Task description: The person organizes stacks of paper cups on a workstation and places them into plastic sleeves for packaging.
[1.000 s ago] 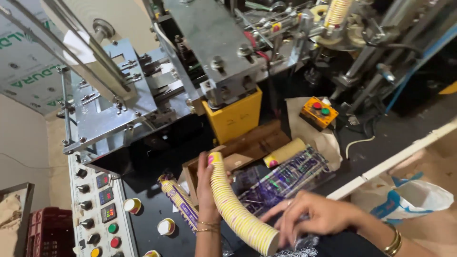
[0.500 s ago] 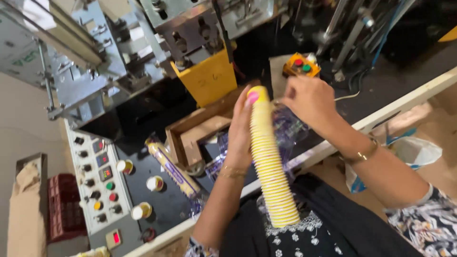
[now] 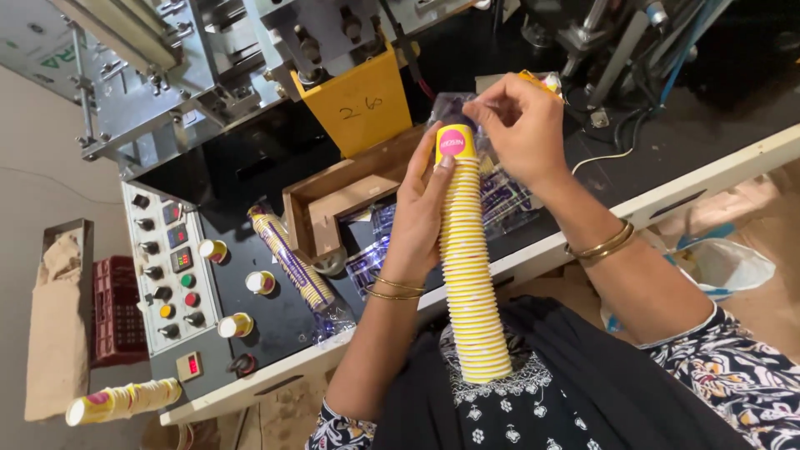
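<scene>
left hand (image 3: 421,218): grasping tall stack of yellow paper cups (image 3: 471,267), upright
right hand (image 3: 521,125): pinching clear plastic sleeve (image 3: 454,107) at stack top

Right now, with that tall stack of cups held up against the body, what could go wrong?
The stack of paper cups is long and gripped by the left hand only near its top, so the lower part could bend or separate. The right hand pinches a clear plastic sleeve at the stack's top; thin film might snag or tear on a rim. Three loose cups stand beside the control buttons and could be knocked.
</scene>
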